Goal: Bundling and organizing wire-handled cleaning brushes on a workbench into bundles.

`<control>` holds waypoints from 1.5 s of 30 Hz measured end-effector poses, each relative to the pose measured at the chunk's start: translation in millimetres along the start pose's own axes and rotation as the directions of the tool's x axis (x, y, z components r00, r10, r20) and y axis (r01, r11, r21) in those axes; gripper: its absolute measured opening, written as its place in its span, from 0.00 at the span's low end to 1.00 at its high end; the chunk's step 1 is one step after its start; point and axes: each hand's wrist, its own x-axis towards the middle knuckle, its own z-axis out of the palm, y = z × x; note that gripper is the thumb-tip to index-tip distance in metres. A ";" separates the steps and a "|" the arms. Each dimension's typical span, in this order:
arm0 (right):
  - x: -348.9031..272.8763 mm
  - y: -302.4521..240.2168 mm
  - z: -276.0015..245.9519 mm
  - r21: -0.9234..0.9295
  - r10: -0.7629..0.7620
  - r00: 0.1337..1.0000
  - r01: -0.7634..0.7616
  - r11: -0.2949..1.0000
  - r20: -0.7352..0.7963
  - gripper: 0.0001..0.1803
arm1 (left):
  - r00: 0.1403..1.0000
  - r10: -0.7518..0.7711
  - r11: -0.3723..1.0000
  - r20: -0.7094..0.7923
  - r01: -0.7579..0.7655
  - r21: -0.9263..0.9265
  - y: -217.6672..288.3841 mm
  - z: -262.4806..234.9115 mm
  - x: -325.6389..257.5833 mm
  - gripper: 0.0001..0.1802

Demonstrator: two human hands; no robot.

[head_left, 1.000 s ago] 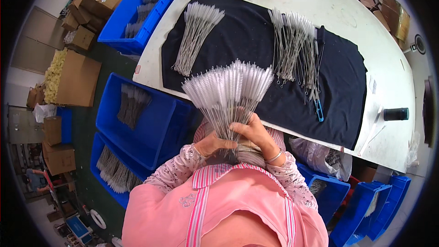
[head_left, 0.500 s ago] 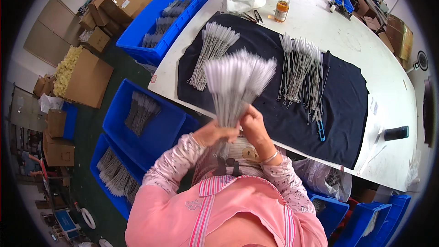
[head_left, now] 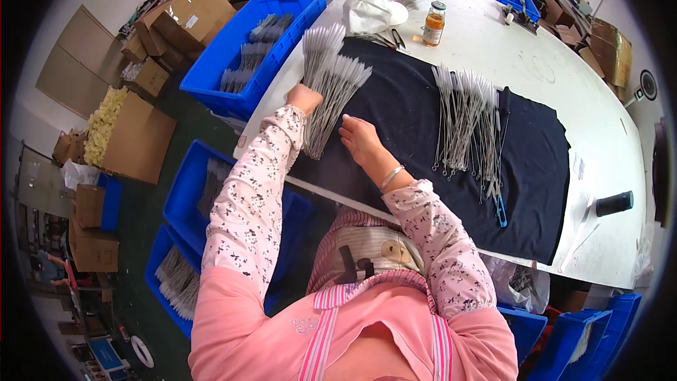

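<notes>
grips wire-brush bundle (head_left: 321, 46) in left hand (head_left: 305, 99) beside already-laid bundle (head_left: 340, 92) at left of dark cloth (head_left: 398, 109), with right hand (head_left: 362, 141) loosely open and right-end brush pile (head_left: 465, 123) untouched.

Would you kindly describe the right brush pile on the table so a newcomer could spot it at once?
On the white table lies a dark cloth. The right pile is on its right half, bristles at the far end. Unlike the left pile, it has a blue-handled tool at its near end.
</notes>
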 end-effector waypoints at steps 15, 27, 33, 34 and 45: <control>73.2 -5.0 29.8 -0.208 0.187 0.966 -0.222 0.953 -0.177 0.19 | 0.958 0.056 0.944 0.281 0.041 -0.329 -32.1 38.9 16.0 0.27; 73.6 -0.2 44.4 0.029 0.102 0.990 -0.100 0.995 -0.094 0.26 | 0.699 0.068 0.634 0.712 0.520 -0.572 21.2 -44.6 -11.5 0.10; 69.6 -4.3 50.7 0.006 0.167 0.974 -0.168 0.986 -0.156 0.27 | 0.691 0.057 0.639 0.721 0.529 -0.558 7.2 -35.2 1.3 0.12; 69.1 -6.7 50.3 0.007 0.165 0.974 -0.166 0.986 -0.157 0.27 | 0.706 0.034 0.639 0.707 0.529 -0.559 4.2 -32.5 3.3 0.12; 71.8 0.3 48.2 -0.009 0.126 0.986 -0.128 0.992 -0.107 0.26 | 0.619 0.049 0.660 0.784 0.569 -0.490 2.1 -32.4 11.0 0.12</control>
